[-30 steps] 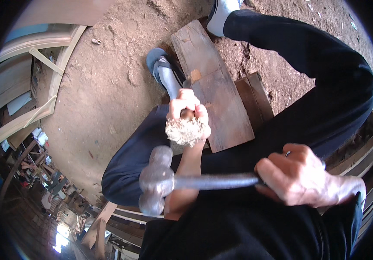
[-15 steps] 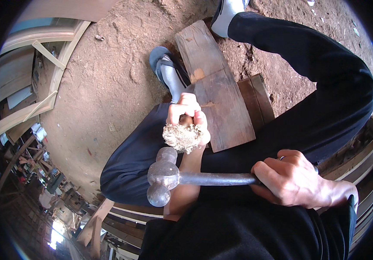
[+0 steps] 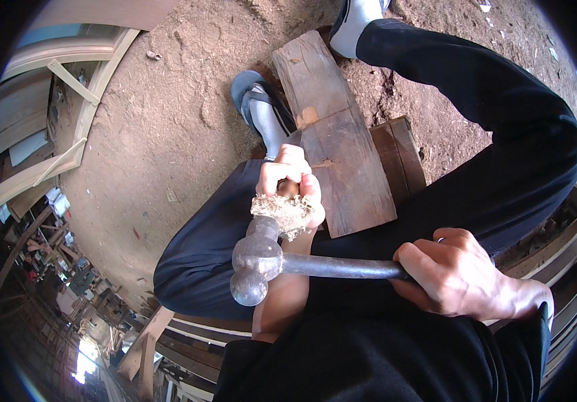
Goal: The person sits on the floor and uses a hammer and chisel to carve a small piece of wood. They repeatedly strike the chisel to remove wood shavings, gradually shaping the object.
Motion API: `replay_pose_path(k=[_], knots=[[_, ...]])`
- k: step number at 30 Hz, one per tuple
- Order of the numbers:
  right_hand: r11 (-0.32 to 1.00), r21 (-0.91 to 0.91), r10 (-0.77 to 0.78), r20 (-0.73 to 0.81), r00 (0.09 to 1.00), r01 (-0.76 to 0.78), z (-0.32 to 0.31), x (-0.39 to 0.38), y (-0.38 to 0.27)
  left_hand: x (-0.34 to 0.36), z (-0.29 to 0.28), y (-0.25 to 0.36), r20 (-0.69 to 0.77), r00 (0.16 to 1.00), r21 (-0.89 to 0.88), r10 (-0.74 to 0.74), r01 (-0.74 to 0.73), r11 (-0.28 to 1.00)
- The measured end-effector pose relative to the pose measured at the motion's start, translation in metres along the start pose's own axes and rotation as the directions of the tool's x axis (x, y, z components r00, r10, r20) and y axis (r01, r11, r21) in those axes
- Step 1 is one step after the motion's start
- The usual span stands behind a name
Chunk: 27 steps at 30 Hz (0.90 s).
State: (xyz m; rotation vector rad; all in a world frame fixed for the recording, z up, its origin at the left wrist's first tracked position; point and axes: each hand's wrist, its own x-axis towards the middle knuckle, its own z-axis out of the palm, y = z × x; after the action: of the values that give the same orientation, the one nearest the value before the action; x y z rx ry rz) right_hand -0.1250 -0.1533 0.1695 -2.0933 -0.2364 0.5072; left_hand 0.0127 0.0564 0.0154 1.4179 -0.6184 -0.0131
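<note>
My left hand (image 3: 287,166) is closed round the brown handle of a chisel (image 3: 281,209), whose near end is splayed into pale, frayed wood fibres. A bit of grey blade shows beyond the fist; its tip is hidden. My right hand (image 3: 446,271) grips the metal handle of a ball-peen hammer (image 3: 256,258). The hammer's rounded grey head overlaps the lower left edge of the frayed end; whether they touch I cannot tell. Beyond my left fist, a worn wooden board (image 3: 342,157) lies between my legs.
A second, darker wood block (image 3: 399,157) sits under the board's right side. Sandy, dusty ground (image 3: 147,134) spreads around my sandalled foot (image 3: 258,104). Wooden frames (image 3: 67,87) stand at the left, with clutter below them. Slats (image 3: 194,352) run beneath me.
The hammer head has moved slightly up and away from me, to the frayed end of the chisel. My right hand has shifted a little; my left hand stays put.
</note>
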Motion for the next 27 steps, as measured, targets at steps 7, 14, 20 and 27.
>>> replay_pose_path(k=[7, 14, 20, 27], knots=[[1.0, 0.008, -0.011, -0.037, 0.999, 0.011, 0.001, 0.002, -0.002, 0.001, -0.006, 0.003, 0.032, 0.999, 0.014, -0.016, 0.015, 1.0], [1.0, 0.01, -0.015, -0.074, 0.997, 0.016, 0.006, 0.001, -0.001, 0.005, 0.002, 0.008, -0.013, 0.997, 0.012, -0.081, 0.081, 0.997], [0.987, -0.082, -0.147, -0.123, 0.981, 0.137, -0.003, -0.001, -0.018, 0.001, -0.003, -0.001, 0.001, 1.0, -0.015, -0.019, 0.019, 1.0], [0.965, -0.263, -0.021, -0.062, 0.998, 0.004, -0.012, -0.007, -0.02, 0.002, -0.003, -0.003, 0.034, 0.999, -0.016, -0.035, 0.036, 0.999]])
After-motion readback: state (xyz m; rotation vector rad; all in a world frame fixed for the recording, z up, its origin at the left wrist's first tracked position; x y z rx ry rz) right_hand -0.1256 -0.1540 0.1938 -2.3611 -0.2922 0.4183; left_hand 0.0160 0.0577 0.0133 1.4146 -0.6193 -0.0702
